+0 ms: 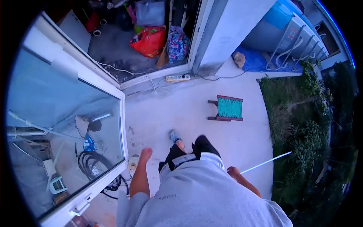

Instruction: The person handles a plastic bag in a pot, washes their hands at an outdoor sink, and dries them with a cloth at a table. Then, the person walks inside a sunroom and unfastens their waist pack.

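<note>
My left hand (146, 154) hangs at my left side over the pale floor, fingers curled; whether anything is inside them is too small to tell. On the other side, my right hand (233, 172) is closed round one end of a thin white pole (266, 162), which points outward toward the plants. A small stool (230, 108) with a green woven seat and dark red wooden legs stands on the floor ahead of me. One grey clog (174, 136) shows on my foot.
An open glass door (123, 128) with a white frame is at my left. Past the doorway are a red bag (149, 41) and a floral bag (177, 44). A power strip (177, 78) lies by the sill, black hose (90, 162) behind the glass, a rock (239, 59) near the pool.
</note>
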Demonstrator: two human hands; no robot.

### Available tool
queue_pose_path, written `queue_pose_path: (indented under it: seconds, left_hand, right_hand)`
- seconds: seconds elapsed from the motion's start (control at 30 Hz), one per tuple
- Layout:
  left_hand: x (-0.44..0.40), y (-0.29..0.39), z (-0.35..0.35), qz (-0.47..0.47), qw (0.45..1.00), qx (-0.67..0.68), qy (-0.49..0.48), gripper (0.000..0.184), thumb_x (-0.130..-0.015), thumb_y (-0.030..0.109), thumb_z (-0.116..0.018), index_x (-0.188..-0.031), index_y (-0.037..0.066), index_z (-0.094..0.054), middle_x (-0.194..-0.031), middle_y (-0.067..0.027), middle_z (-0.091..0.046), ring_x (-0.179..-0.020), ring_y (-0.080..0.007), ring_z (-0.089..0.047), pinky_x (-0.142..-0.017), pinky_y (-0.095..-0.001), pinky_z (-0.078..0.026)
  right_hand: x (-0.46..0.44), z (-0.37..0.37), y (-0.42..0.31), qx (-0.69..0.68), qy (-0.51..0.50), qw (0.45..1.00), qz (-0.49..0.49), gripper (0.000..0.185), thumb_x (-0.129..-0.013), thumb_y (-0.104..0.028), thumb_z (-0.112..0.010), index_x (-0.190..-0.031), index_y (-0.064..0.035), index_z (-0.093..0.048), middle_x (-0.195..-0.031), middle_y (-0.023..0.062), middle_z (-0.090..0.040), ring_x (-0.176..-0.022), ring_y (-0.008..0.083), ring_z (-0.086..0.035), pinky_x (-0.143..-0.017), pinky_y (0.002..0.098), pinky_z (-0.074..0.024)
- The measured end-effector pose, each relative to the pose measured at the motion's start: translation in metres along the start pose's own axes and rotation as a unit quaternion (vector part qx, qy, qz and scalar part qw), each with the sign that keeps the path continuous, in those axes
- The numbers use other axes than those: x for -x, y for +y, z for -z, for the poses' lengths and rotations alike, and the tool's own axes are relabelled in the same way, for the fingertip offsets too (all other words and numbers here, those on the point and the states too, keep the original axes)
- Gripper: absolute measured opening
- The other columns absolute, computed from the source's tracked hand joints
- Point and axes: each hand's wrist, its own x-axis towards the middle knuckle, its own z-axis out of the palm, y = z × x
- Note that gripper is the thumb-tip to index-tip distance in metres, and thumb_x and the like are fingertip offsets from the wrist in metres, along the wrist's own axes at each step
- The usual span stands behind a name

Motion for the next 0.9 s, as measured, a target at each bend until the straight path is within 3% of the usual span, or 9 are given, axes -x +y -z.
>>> queue_pose_path:
  seconds: [0.1, 0.23, 0.33, 0.47, 0.53, 0.67, 0.73, 0.8, 0.9]
  left_hand:
    - [-0.049, 0.072, 0.060, -0.063, 0.985, 0.144, 0.071, 0.023, -0.076, 0.018, -0.055, -0.091, 0.001, -0.056, -0.080, -0.0115, -0.061, -0.075, -0.0172, -0.058, -0.067, -0.0276, -0.044]
    - [-0.089, 0.153, 0.118, -0.103, 0.970, 0.197, 0.095, 0.025, -0.075, 0.013, -0.057, -0.096, 0.000, -0.055, -0.084, -0.0108, -0.061, -0.077, -0.0166, -0.057, -0.067, -0.0262, -0.045]
    - [-0.132, 0.132, 0.122, -0.099, 0.973, 0.181, 0.100, 0.028, -0.075, 0.015, -0.058, -0.098, 0.000, -0.054, -0.082, -0.0093, -0.060, -0.074, -0.0164, -0.057, -0.065, -0.0256, -0.045]
    - [-0.140, 0.106, 0.116, 0.032, 0.971, 0.209, 0.107, 0.029, -0.074, 0.015, -0.059, -0.098, -0.001, -0.054, -0.079, -0.0080, -0.059, -0.070, -0.0162, -0.056, -0.064, -0.0251, -0.045]
    - [-0.132, 0.142, 0.129, 0.131, 0.898, 0.410, 0.093, 0.029, -0.073, 0.015, -0.058, -0.097, -0.002, -0.054, -0.076, -0.0073, -0.058, -0.067, -0.0158, -0.056, -0.063, -0.0253, -0.045]
    - [-0.193, 0.139, 0.129, 0.222, 0.888, 0.394, 0.081, 0.029, -0.072, 0.014, -0.058, -0.096, -0.002, -0.055, -0.079, -0.0086, -0.059, -0.070, -0.0157, -0.056, -0.064, -0.0257, -0.045]
    - [-0.244, 0.117, 0.112, 0.097, 0.951, 0.272, 0.107, 0.029, -0.073, 0.014, -0.057, -0.096, -0.002, -0.054, -0.084, -0.0107, -0.060, -0.075, -0.0173, -0.058, -0.067, -0.0270, -0.046]
    - [-0.298, 0.154, 0.127, 0.075, 0.975, 0.180, 0.107, 0.031, -0.072, 0.016, -0.058, -0.096, -0.002, -0.054, -0.090, -0.0149, -0.059, -0.082, -0.0217, -0.058, -0.071, -0.0290, -0.046]
    - [-0.413, 0.136, 0.100, 0.065, 0.982, 0.121, 0.126, 0.039, -0.067, 0.019, -0.061, -0.097, -0.003, -0.053, -0.093, -0.0192, -0.057, -0.086, -0.0268, -0.057, -0.074, -0.0315, -0.045]
  right_hand:
    - [-0.026, 0.021, -0.028, -0.101, -0.032, 0.992, -0.074, 0.017, -0.071, -0.017, -0.058, -0.084, -0.0071, -0.057, -0.073, 0.0058, -0.060, -0.058, 0.0168, -0.059, -0.058, 0.0271, -0.0485]
    - [-0.114, 0.091, -0.105, -0.033, -0.011, 0.999, 0.006, 0.018, -0.071, -0.011, -0.056, -0.087, -0.0046, -0.057, -0.066, 0.0086, -0.059, -0.058, 0.0151, -0.058, -0.053, 0.0287, -0.0473]
    - [-0.204, 0.149, -0.169, 0.023, 0.034, 0.994, 0.106, 0.016, -0.070, -0.010, -0.055, -0.084, -0.0046, -0.057, -0.065, 0.0075, -0.060, -0.058, 0.0157, -0.058, -0.054, 0.0290, -0.0463]
    - [-0.327, 0.219, -0.266, 0.084, 0.078, 0.969, 0.220, 0.014, -0.067, -0.009, -0.053, -0.080, -0.0049, -0.059, -0.067, 0.0083, -0.059, -0.059, 0.0175, -0.058, -0.055, 0.0295, -0.0458]
    - [-0.361, 0.258, -0.334, 0.066, 0.088, 0.965, 0.239, 0.018, -0.065, -0.013, -0.055, -0.080, -0.0040, -0.058, -0.074, 0.0111, -0.059, -0.067, 0.0225, -0.058, -0.061, 0.0324, -0.0458]
    - [-0.438, 0.294, -0.442, 0.006, 0.049, 0.960, 0.277, 0.022, -0.064, -0.014, -0.058, -0.083, -0.0039, -0.055, -0.076, 0.0118, -0.059, -0.071, 0.0261, -0.058, -0.063, 0.0340, -0.0461]
    - [-0.467, 0.298, -0.488, -0.007, 0.023, 0.969, 0.245, 0.022, -0.064, -0.014, -0.058, -0.084, -0.0045, -0.055, -0.076, 0.0108, -0.059, -0.070, 0.0262, -0.058, -0.062, 0.0335, -0.0463]
    - [-0.512, 0.284, -0.514, 0.032, 0.015, 0.971, 0.235, 0.026, -0.065, -0.017, -0.059, -0.089, -0.0065, -0.054, -0.080, 0.0085, -0.059, -0.075, 0.0249, -0.058, -0.066, 0.0338, -0.0462]
    - [-0.582, 0.249, -0.539, 0.149, 0.010, 0.963, 0.222, 0.031, -0.065, -0.021, -0.061, -0.092, -0.0088, -0.053, -0.085, 0.0069, -0.058, -0.080, 0.0232, -0.057, -0.071, 0.0343, -0.0455]
